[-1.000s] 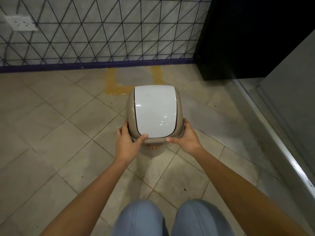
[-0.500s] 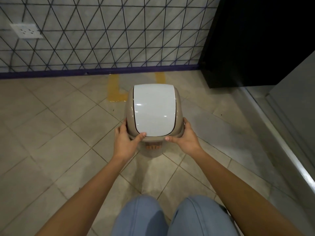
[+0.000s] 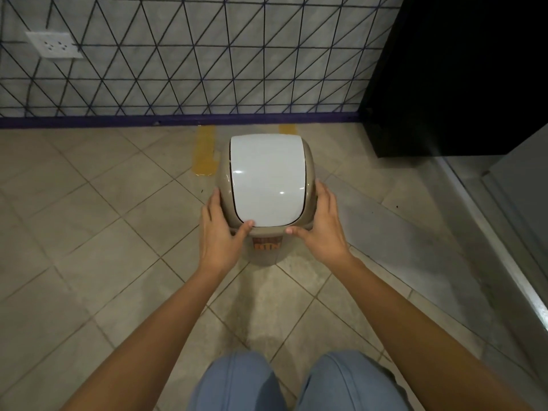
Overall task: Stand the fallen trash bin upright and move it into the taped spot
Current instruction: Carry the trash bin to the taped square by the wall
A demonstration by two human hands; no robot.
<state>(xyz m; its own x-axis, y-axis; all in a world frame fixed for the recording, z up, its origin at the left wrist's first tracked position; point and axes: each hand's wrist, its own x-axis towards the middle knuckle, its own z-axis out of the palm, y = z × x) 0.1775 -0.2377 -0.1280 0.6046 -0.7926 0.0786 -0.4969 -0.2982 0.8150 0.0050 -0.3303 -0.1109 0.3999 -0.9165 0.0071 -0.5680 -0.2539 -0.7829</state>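
Note:
A beige trash bin [image 3: 267,256] with a white swing lid [image 3: 268,179] stands upright on the tiled floor. My left hand [image 3: 221,232] grips the left side of its rim, thumb on the front edge. My right hand [image 3: 321,229] grips the right side the same way. Yellow tape [image 3: 204,152] marks a spot on the floor against the wall; its left strip shows beside the bin and a short piece [image 3: 287,129] shows behind the lid. The bin hides the rest of the tape.
A tiled wall with a purple baseboard [image 3: 178,120] runs just behind the bin. A black cabinet [image 3: 444,84] stands at the right, with a metal threshold [image 3: 504,262] along the floor. A wall socket [image 3: 55,44] is upper left. My knees [image 3: 296,381] are at the bottom.
Both hands have carried the bin forward toward the wall, so it now covers more of the yellow tape. My grip on the rim is unchanged.

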